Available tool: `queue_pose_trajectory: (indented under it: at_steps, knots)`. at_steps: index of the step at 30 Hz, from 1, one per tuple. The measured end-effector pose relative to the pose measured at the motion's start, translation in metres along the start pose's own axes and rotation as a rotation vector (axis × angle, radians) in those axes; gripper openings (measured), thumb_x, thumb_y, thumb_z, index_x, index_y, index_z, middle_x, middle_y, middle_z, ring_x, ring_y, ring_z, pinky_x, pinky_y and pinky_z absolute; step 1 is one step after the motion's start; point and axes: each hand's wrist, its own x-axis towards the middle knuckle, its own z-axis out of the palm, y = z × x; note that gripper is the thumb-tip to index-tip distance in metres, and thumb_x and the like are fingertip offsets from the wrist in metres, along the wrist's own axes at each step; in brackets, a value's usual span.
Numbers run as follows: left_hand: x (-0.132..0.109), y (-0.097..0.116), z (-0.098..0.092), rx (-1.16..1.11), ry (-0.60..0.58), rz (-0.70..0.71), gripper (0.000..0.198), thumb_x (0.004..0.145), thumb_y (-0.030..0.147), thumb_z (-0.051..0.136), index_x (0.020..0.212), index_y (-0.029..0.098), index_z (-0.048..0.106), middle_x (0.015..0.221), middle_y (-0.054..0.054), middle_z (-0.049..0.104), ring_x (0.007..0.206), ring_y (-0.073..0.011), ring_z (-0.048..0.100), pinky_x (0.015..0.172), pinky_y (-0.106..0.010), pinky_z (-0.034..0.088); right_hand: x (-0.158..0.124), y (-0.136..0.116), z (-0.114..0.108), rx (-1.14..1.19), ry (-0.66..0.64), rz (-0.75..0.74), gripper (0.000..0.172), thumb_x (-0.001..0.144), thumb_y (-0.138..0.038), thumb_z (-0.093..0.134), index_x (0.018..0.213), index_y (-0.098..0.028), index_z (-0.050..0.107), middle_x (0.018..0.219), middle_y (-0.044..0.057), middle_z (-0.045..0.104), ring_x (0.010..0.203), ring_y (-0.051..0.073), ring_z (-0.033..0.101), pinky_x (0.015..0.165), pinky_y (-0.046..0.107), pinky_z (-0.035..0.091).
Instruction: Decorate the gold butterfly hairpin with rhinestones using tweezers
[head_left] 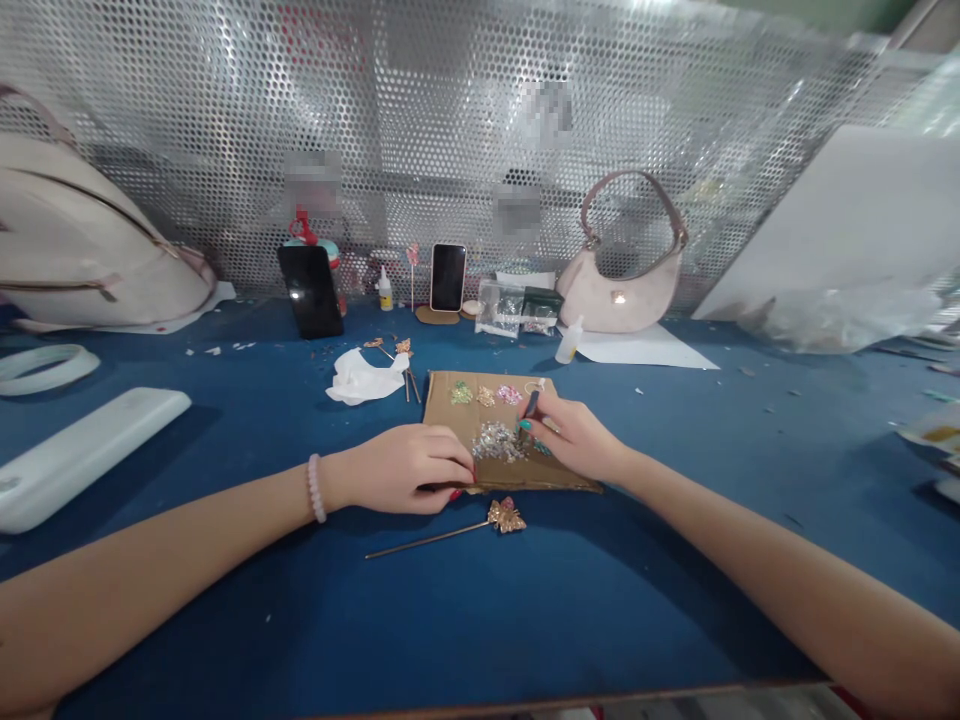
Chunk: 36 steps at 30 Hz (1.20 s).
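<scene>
A brown cardboard sheet (480, 385) lies on the blue table (480, 610), carrying a silver pile of small beads (496, 443) and small green, gold and pink bead piles (484, 395) along its far side. My left hand (409, 468) rests curled on the cardboard's near left edge, fingers closed. My right hand (570, 435) pinches a dark thin tool (531, 405) with its tip at the silver pile. A gold hair stick with a butterfly ornament (504, 516) lies just in front of the cardboard.
A crumpled white tissue (360, 380), more hair sticks (405, 362), two propped phones (310, 290) (448, 277), small glue bottles (568, 342), plastic bags of beads (504, 308) and a pink handbag (622, 285) stand behind. A white case (82, 450) and tape roll (41, 366) lie left. A perforated metal screen (450, 110) backs the table.
</scene>
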Motion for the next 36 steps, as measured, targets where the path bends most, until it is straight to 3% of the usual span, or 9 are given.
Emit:
queue_pose_trajectory:
  at_steps: [16, 36]
  knots:
    - [-0.0004, 0.0000, -0.0008, -0.015, -0.010, 0.000, 0.022, 0.087, 0.017, 0.044, 0.099, 0.013, 0.062, 0.101, -0.009, 0.065, 0.090, -0.0190, 0.056, 0.079, -0.032, 0.049, -0.0002, 0.0076, 0.0031, -0.041, 0.049, -0.043, 0.013, 0.079, -0.021, 0.038, 0.081, -0.019, 0.052, 0.072, 0.004, 0.060, 0.063, 0.017, 0.056, 0.059, 0.029, 0.042]
    - [-0.0002, -0.0004, -0.0015, -0.008, -0.008, -0.005, 0.022, 0.086, 0.016, 0.044, 0.098, 0.013, 0.062, 0.101, -0.009, 0.065, 0.089, -0.0191, 0.056, 0.079, -0.032, 0.049, 0.0013, 0.0041, 0.0016, -0.025, 0.079, 0.008, 0.015, 0.080, -0.022, 0.037, 0.078, -0.019, 0.052, 0.074, 0.006, 0.062, 0.067, 0.019, 0.060, 0.062, 0.032, 0.044]
